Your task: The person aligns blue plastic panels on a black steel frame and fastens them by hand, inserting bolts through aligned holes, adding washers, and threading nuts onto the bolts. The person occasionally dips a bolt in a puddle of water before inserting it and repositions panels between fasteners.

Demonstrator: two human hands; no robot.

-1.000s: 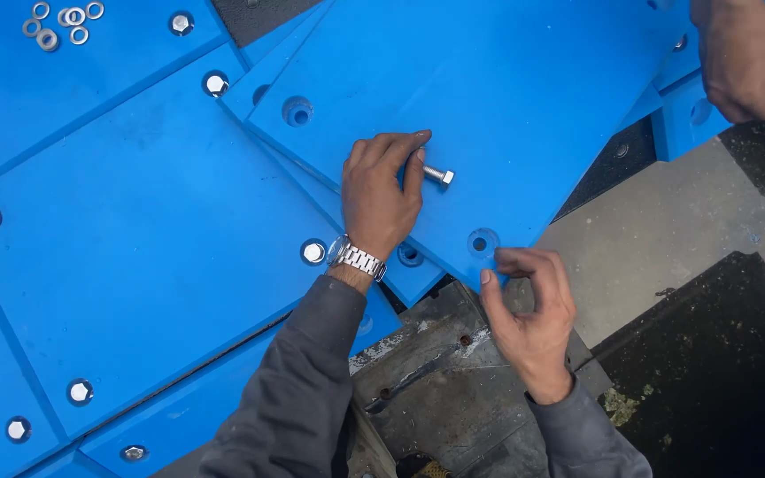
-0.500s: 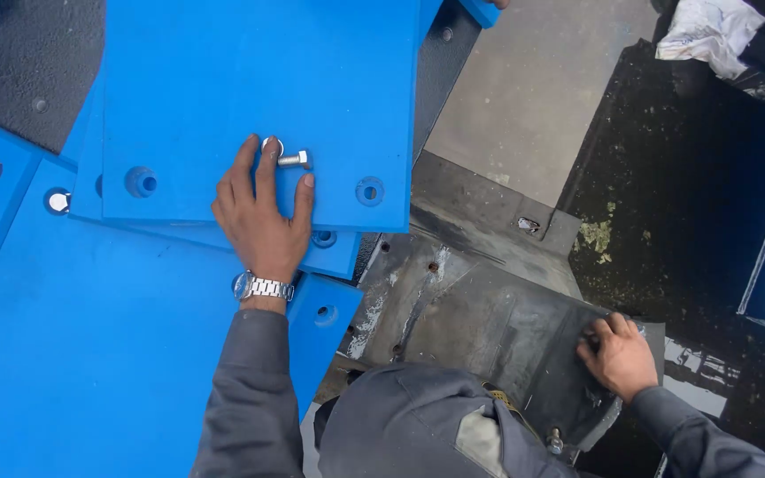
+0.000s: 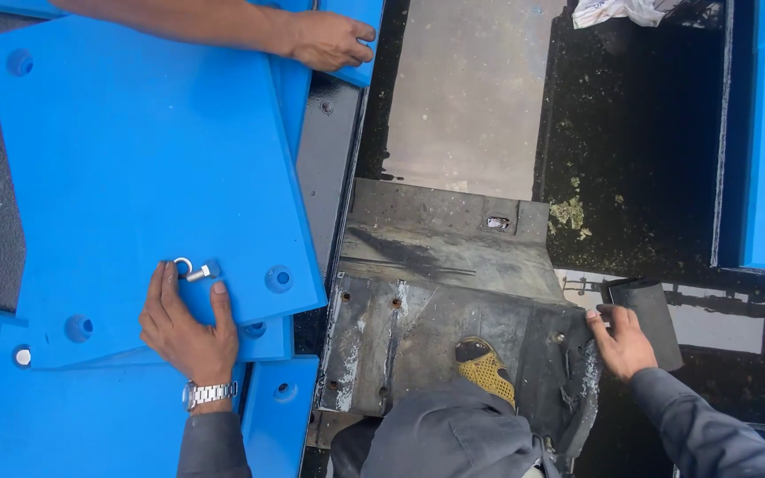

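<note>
Silver bolt: the short silver bolt with a washer ring [image 3: 193, 269] lies at lower left of the frame on the big blue plastic panel [image 3: 135, 159], long axis running left to right, ring end to the left.
Your left hand: your left hand [image 3: 183, 323] lies flat on that panel with fingers spread, index tip and thumb tip flanking the bolt from below; nothing is gripped, and the bolt sits just above the fingertips.
Your right hand: your right hand [image 3: 622, 341] is at lower right, well apart from the bolt, fingertips touching the edge of a dark flat rubber piece [image 3: 652, 319]; whether it is pinching the piece cannot be told.
Nearer hand: the left, by far.
Nearest hole: a round recessed hole [image 3: 278, 279] in the panel lies just right of the bolt, in line with its axis.
Other person: another person's hand [image 3: 329, 40] rests on the panel's top edge, upper middle.
Between: the worn grey metal plate [image 3: 436, 292] separates your two hands.
</note>
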